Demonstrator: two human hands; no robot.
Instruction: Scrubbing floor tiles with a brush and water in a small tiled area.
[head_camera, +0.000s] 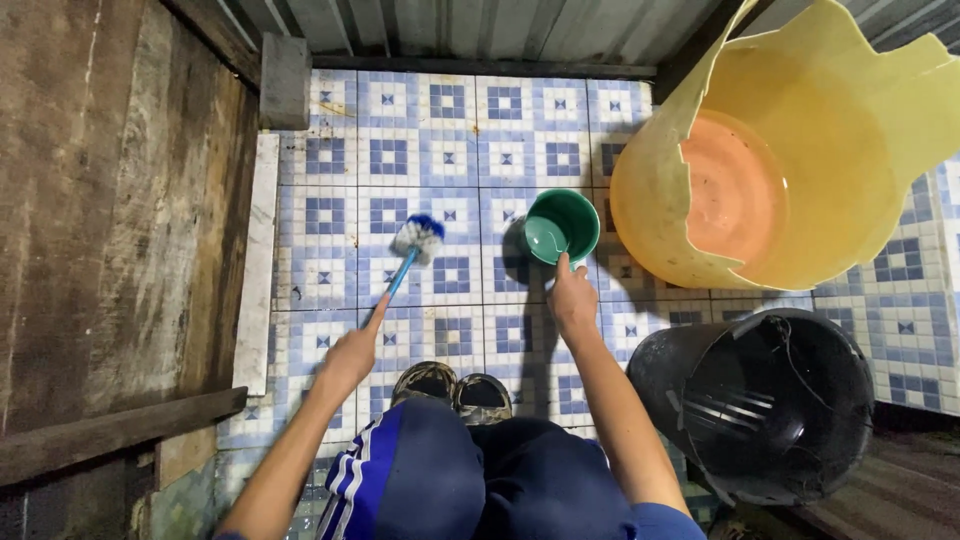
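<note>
Blue-and-white tiled floor (500, 130) here, wooden wall on the left, corrugated metal at the back. Left hand (350, 355) grips the blue brush (405, 262) by its handle, long axis slanting up and right, bristle head down on the tiles. Right hand (572, 300) clasps the green dipper (562, 226), mouth facing up, just beside the cracked yellow tub (800, 150). The black bucket (770, 405) sits nearby; its inside too dark to read

A blue-and-white tiled floor (450, 150) bears a cracked yellow tub (800, 170) and a black bucket (770, 400).
</note>
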